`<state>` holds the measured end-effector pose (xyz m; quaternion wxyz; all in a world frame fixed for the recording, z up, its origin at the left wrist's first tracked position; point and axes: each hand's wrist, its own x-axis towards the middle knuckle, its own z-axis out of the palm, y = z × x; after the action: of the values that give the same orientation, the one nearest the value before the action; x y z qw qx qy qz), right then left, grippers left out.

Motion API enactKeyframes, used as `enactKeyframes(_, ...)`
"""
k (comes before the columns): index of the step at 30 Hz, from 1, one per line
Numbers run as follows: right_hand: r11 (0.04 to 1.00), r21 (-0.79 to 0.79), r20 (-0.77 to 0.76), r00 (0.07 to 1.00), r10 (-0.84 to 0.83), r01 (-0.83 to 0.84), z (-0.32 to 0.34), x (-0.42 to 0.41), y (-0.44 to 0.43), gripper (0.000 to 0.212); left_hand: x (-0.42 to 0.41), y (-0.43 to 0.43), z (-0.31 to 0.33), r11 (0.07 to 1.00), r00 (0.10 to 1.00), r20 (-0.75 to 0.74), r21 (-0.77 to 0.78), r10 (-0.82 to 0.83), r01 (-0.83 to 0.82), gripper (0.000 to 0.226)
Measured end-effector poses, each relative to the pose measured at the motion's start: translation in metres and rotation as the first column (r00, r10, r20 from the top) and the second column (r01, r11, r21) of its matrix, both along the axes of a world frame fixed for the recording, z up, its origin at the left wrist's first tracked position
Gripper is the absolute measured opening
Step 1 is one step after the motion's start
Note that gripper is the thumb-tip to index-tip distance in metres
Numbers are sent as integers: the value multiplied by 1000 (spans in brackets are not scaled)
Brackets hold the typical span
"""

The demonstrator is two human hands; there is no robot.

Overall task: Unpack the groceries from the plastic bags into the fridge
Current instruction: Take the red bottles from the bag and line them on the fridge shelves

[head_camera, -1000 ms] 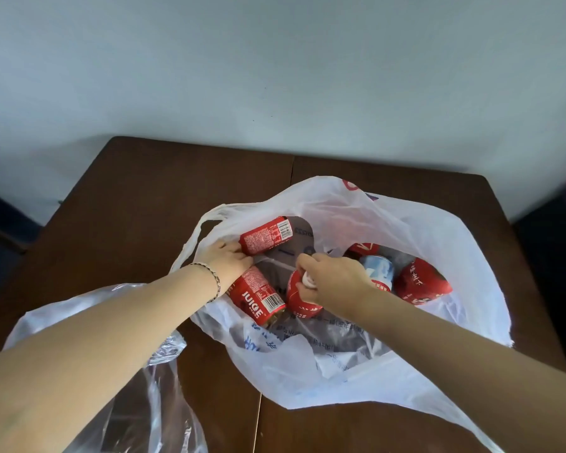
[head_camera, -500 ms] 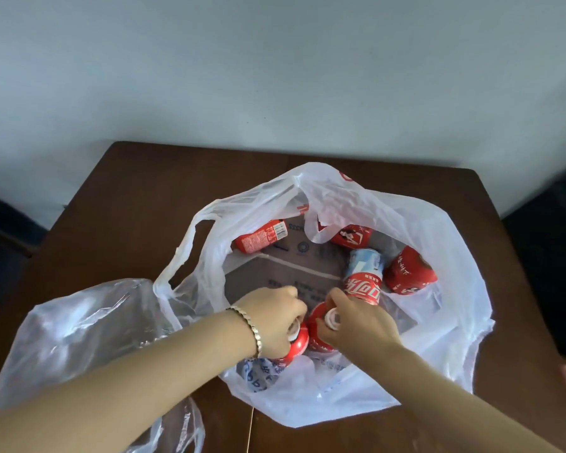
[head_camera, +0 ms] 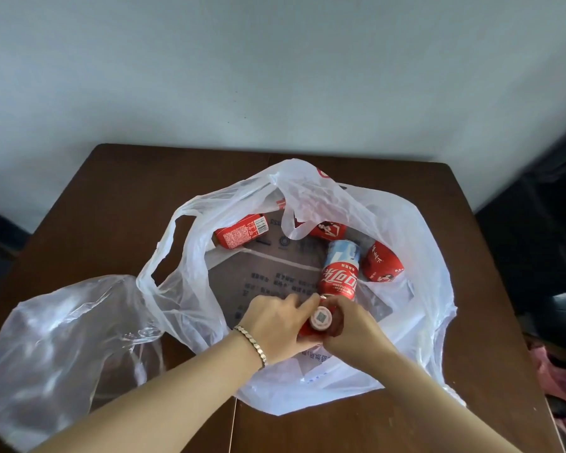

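A red white-capped bottle [head_camera: 321,318] in the white plastic bag [head_camera: 406,243]
My left hand [head_camera: 275,325] and right hand [head_camera: 352,325] clasp it, ready to lift.

Small red plastic bottle [head_camera: 321,319] with a round white cap. Stands upright, clasped between the left fingers [head_camera: 295,303] and the right fingers [head_camera: 343,309], body mostly hidden by them. Tall red-and-pale-blue metal can [head_camera: 340,269]. Sits just beyond the fingertips, near end almost touching them. Squat red can [head_camera: 382,261], tilted, farther out to the right. Red printed carton [head_camera: 241,231] with a barcode. Lies on its side well beyond the left fingers. Thin white plastic bag [head_camera: 415,256]. Spreads open around fingers and drinks. Crumpled clear plastic bag [head_camera: 62,338]. Slumps well left of the left fingers.
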<state>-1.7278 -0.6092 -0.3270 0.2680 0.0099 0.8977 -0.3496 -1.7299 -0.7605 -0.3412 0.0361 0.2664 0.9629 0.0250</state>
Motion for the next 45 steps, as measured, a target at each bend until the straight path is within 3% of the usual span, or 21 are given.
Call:
enactKeyframes(5,998,-25,7,998,56,-56,8,-3,4,29,-3,2,-10,996,1000,-7,85,-22,22,56)
enactKeyframes(10,989,31,-5,989,147,-147,18,-2,-2,23,-9,12,-7,998,998,-38,20,-51,52,38)
enactKeyframes(12,977,131,-1,985,170,-168,27,-9,0,25,-6,12,-6,995,996,2,-20,-94,94,44)
enactKeyframes(14,956,277,-155,978,138,-91,38,-25,3,28,-5,9,3,989,994,68,-110,-91,98,57)
enactKeyframes(16,910,400,-287,928,239,-111,40,-45,4,35,-3,4,6,983,993,70,-153,-93,103,59)
enactKeyframes(17,841,495,-280,877,391,-218,38,-56,4,42,-3,1,7,986,990,78,-110,-119,127,59)
enactKeyframes(18,704,614,-221,778,588,-357,32,-66,5,51,-1,0,5,984,988,87,-112,-130,139,58)
enactKeyframes(19,515,718,-120,646,754,-468,22,-74,6,61,-1,1,5,982,987,92,-120,-132,142,58)
enactKeyframes(21,180,818,78,415,906,-546,-7,-86,14,74,-1,3,1,985,988,103,-117,-115,127,60)
enactKeyframes(24,1,828,182,269,946,-561,-39,-92,24,67,-1,5,3,990,980,189,-115,-55,78,61)
enactKeyframes(26,74,846,81,265,961,-528,-44,-92,24,61,-1,3,2,993,975,219,-111,-23,49,62)
enactKeyframes(30,242,822,12,440,898,-516,-44,-86,31,66,-4,2,5,988,979,199,-136,-41,69,63)
enactKeyframes(32,476,757,-177,561,809,-448,-33,-78,32,80,-4,1,4,987,979,202,-151,-29,60,62)
enactKeyframes(34,719,596,-345,695,631,-357,-22,-68,33,87,-3,0,2,988,979,202,-152,27,4,62)
enactKeyframes(36,834,453,-366,787,497,-316,-11,-52,36,85,0,1,3,986,979,191,-163,69,-37,62)
enactKeyframes(40,952,247,-408,872,270,-179,11,-22,44,79,2,0,8,968,970,195,-230,145,-99,60)
enactKeyframes(45,988,119,-417,898,141,-100,49,6,68,74,8,25,38,927,960,157,-337,230,-167,61)
